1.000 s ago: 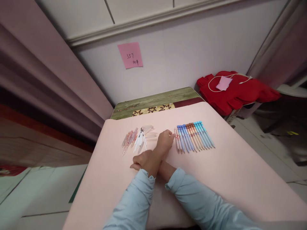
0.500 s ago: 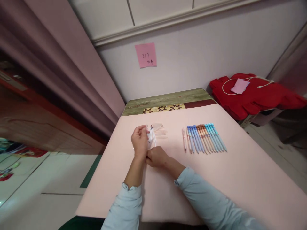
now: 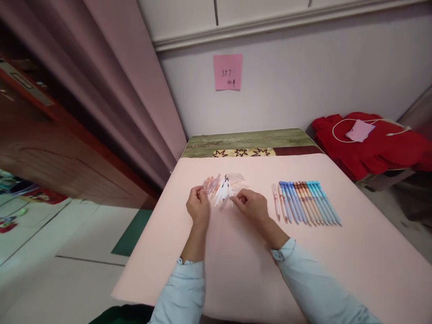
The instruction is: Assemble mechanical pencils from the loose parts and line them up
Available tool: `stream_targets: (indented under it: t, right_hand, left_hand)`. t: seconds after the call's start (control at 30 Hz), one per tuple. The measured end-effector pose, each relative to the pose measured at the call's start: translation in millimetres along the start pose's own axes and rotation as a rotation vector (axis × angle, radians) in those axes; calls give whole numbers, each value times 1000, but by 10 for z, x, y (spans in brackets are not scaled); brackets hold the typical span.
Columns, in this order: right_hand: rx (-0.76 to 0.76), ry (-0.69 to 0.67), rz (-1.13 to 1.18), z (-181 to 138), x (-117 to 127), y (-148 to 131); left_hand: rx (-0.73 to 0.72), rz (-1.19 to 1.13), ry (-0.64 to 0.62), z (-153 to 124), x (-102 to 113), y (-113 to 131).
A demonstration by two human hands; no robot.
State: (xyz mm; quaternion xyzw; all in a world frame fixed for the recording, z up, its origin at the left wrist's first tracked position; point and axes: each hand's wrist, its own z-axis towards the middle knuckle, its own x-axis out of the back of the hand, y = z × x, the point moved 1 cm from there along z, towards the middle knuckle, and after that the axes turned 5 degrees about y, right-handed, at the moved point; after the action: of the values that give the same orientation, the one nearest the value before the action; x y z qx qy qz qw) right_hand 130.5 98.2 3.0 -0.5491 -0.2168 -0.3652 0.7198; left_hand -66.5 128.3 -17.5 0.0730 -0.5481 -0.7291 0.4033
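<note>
My left hand [image 3: 198, 204] is closed, fingers curled together, beside a loose group of clear pinkish pen barrels [image 3: 212, 184]. What its fingertips hold, if anything, is too small to make out. To the right of the barrels, thin white pen refills [image 3: 222, 191] with dark tips fan out on the table. My right hand [image 3: 252, 204] has thumb and forefinger pinched at the lower right of the refills; a blurred translucent piece shows near the fingertips, and I cannot tell what is gripped. Several finished-looking pens [image 3: 307, 202] lie in a row to the right, with blue, brown and turquoise tops.
A pale pink cover [image 3: 243, 270] lies over the table. Clear, hard-to-see parts [image 3: 238, 180] rest behind the refills. Red cloth [image 3: 381, 148] with a white cable sits beyond the right edge. A pink note [image 3: 228, 72] is on the wall; a curtain [image 3: 135, 81] hangs at left.
My hands have come apart from their crossed position near the wrists. The right hand has moved up and right to the refills, and the pinkish barrels now show. The view has shifted slightly.
</note>
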Motion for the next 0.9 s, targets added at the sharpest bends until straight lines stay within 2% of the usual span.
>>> stream_targets:
  t: [0.13,0.23,0.5,0.7,0.9]
  right_hand:
    - [-51,-158,-122,10,-27,2]
    - [-79,-211,-197,-26,-73,-54]
    - [-128,-210,-353,-73,-85,-130]
    - [-120,-198,-343,-87,-97,-138]
    - [-161,-204,-354,-53,-89,-141]
  left_hand:
    - [-31,-10,33,41,17,21]
    - [-19,-41,12,32,0,41]
    - [13,-89,-79,-22,-19,89]
    - [102,-87,81,101,80,-55]
    - [129,-91,96,160,74,-193]
